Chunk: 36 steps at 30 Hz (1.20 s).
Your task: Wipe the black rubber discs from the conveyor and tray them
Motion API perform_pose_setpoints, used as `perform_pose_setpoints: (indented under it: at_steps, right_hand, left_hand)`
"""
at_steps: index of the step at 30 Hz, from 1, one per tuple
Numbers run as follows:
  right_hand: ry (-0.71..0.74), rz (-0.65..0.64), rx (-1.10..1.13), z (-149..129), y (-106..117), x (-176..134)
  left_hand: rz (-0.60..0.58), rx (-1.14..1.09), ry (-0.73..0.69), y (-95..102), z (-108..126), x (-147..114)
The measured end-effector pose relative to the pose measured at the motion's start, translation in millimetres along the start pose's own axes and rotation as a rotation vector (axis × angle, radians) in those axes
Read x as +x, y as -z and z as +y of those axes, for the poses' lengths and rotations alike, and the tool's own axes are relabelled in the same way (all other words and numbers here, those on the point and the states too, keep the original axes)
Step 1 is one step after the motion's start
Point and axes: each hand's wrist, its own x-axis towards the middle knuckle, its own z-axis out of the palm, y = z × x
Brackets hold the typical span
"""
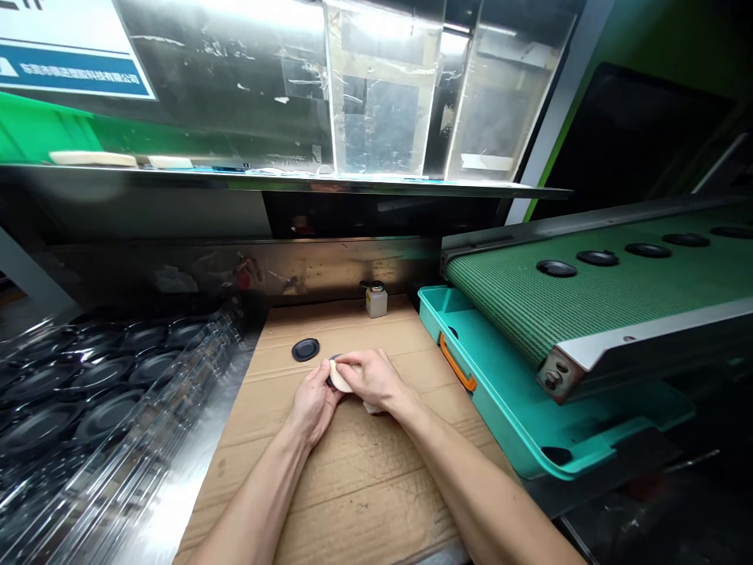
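Observation:
Over the middle of the cardboard, my left hand [314,406] is closed around the edge of a dark disc-like part, mostly covered by fingers and pad. My right hand [375,378] pinches a white round pad [340,380] and holds it against that part. A bit of white material [372,408] shows beneath my right hand; I cannot make out what it is. Just beyond my left hand, a black rounded part [306,350] with a raised rim lies flat on the cardboard sheet [347,494].
A small whitish bottle [376,300] stands at the cardboard's back edge. To the right, a green conveyor belt [506,290] carries several black parts above a teal tray [500,420]. Clear plastic trays [135,439] of black parts fill the left. A metal shelf [353,187] spans the back.

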Motion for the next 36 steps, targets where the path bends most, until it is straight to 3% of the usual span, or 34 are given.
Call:
perform_pose_setpoints:
  at_steps: [5, 8, 11, 16, 20, 24, 30, 36]
  right_hand:
    - [-0.138, 0.125, -0.256, -10.6, -7.0, 0.9]
    - [-0.064, 0.104, -0.355, -15.6, -12.8, 1.9]
    - [-0.087, 0.111, -0.413, -19.3, -19.2, 1.2]
    - [-0.022, 0.083, -0.387, -9.6, -18.7, -0.2]
    - [-0.232, 0.244, -0.291, 21.1, 3.9, 5.6]
    - [-0.322, 0.38, -0.152, 50.4, 15.8, 8.8]
    - [-0.376, 0.291, -0.171, 62.7, 0.7, 3.8]
    - [-0.361, 0.308, -0.212, 64.9, -0.8, 2.4]
  left_hand:
    - [0.035, -0.028, 0.017, 1.0, 0.4, 1.5]
    - [0.063, -0.057, 0.005, 0.8, 1.0, 1.7]
    - [0.073, -0.068, 0.024, 0.5, 1.3, 2.4]
    - [0.088, -0.069, 0.028, 0.7, 1.7, 2.7]
    - [0.083, -0.06, 0.07, 2.5, 7.3, -1.2]
    - [-0.02, -0.111, 0.197, 4.4, 14.3, -4.4]
    - [-0.103, -0.19, 0.241, 8.3, 20.1, -7.2]
    - [-0.159, -0.222, 0.283, 8.6, 25.0, -13.0]
